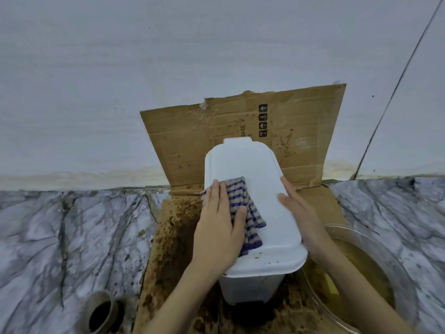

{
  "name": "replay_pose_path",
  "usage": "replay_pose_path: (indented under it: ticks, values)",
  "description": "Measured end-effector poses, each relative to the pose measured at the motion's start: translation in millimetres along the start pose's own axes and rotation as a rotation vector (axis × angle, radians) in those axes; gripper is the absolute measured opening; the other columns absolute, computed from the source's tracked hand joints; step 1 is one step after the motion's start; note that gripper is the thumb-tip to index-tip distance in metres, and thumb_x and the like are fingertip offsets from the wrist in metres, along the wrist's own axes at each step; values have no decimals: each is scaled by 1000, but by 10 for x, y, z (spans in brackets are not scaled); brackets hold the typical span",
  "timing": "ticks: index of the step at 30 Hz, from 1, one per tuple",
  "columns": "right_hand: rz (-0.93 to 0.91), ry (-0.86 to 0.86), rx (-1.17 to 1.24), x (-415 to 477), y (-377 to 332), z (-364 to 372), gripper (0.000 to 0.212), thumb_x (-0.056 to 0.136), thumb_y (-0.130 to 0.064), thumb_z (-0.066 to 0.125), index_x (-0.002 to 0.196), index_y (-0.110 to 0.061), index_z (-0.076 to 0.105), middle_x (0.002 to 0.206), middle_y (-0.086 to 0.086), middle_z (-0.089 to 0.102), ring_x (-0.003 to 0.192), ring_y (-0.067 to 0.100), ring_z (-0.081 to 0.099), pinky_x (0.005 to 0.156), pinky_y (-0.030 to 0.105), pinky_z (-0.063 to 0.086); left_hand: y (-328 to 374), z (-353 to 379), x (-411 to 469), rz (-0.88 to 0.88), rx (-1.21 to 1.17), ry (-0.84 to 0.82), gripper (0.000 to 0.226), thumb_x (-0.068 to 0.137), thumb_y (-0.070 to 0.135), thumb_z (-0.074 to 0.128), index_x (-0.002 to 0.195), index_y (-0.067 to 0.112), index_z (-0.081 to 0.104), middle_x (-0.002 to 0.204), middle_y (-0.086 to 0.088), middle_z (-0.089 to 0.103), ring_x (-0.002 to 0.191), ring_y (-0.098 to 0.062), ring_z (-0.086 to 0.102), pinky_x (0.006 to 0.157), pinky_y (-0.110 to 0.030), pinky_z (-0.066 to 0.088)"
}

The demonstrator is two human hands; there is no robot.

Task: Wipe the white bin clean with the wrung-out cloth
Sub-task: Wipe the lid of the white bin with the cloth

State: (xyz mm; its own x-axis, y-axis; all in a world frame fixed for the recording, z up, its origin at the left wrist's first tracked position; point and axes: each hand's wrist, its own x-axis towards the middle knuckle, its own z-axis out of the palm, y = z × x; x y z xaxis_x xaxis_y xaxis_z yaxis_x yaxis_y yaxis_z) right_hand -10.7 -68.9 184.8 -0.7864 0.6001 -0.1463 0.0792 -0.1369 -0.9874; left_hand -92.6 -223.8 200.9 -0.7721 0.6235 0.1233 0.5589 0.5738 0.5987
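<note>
The white bin (260, 189) stands on dirty cardboard, and I look down on its closed lid. A blue-and-beige striped cloth (243, 208) lies on the left half of the lid. My left hand (219, 225) presses flat on the cloth, fingers pointing away from me. My right hand (298, 213) rests against the lid's right edge, fingers extended and holding the bin steady. A few small brown specks dot the lid near its front edge.
A flattened cardboard box (301, 131) spattered with brown dirt leans on the wall and covers the marble floor (60, 237) under the bin. A clear bowl of murky brown water (361, 268) sits at the right. A small brown pot (101, 312) stands at the lower left.
</note>
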Motion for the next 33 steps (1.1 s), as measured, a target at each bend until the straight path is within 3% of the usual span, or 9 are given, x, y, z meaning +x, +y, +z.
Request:
replay_pose_path:
  ticks: [4, 11, 14, 16, 19, 22, 27, 30, 33]
  values:
    - [6, 5, 9, 6, -21, 10, 45, 93, -32, 54, 135, -43, 43, 134, -11, 52, 106, 9, 59, 79, 28, 53, -59, -29, 187, 54, -22, -39, 66, 98, 45, 30, 151, 19, 1, 158, 7, -7, 145, -9, -7, 110, -18, -2]
    - [3, 3, 0, 23, -20, 4, 46, 93, -31, 53, 136, -45, 42, 132, -12, 53, 108, 12, 60, 88, 36, 52, -156, -143, 756, 134, -199, -105, 75, 96, 41, 45, 151, 16, 1, 158, 6, -12, 145, -9, -9, 114, -27, 5]
    - [-9, 2, -28, 23, -11, 2, 45, 93, -34, 53, 134, -47, 41, 136, -11, 51, 112, 13, 57, 91, 38, 51, -120, -110, 784, 35, -6, 10, 79, 95, 47, 42, 151, 11, -1, 159, -3, -12, 146, -21, -3, 116, -34, 11]
    - [-19, 6, -41, 18, -2, 8, 45, 92, -35, 53, 134, -48, 41, 138, -11, 50, 113, 12, 56, 91, 37, 51, -54, -75, 725, -86, 63, -1, 74, 98, 46, 33, 150, 7, -2, 158, -12, -9, 146, -27, 1, 117, -39, 9]
    - [-18, 8, -22, 4, 1, 18, 45, 92, -33, 52, 134, -47, 42, 135, -11, 51, 109, 11, 58, 82, 30, 52, -30, 11, 712, -176, -23, -54, 66, 101, 39, 25, 149, 4, -4, 158, -14, -7, 146, -28, 1, 118, -40, 7]
    - [-3, 18, 4, 7, -8, 17, 45, 93, -31, 52, 134, -46, 42, 131, -10, 53, 104, 8, 58, 74, 26, 51, -94, 40, 798, -154, -78, -19, 71, 99, 44, 29, 149, 6, -4, 159, -11, -4, 146, -24, 3, 118, -41, 10]
    - [1, 18, 12, 30, -16, 6, 44, 93, -31, 52, 134, -46, 43, 130, -14, 54, 104, 5, 57, 71, 23, 49, -255, -35, 1116, -91, -247, -31, 87, 83, 67, 43, 150, 19, 13, 156, 0, 20, 138, -24, 28, 112, -47, 27]
    - [-4, 15, 13, 44, -5, -4, 43, 93, -31, 52, 131, -48, 43, 125, -20, 55, 105, 4, 58, 70, 21, 51, -329, -49, 1318, -108, -362, -13, 71, 81, 62, 48, 138, 23, 35, 137, 0, 48, 124, -22, 46, 105, -47, 36]
    - [-11, 3, 6, 50, 11, -8, 40, 91, -34, 53, 125, -53, 44, 129, -21, 54, 109, 6, 58, 81, 25, 52, -371, -24, 1387, -132, -407, -2, 66, 74, 65, 48, 130, 30, 42, 126, 1, 56, 117, -21, 52, 102, -46, 39]
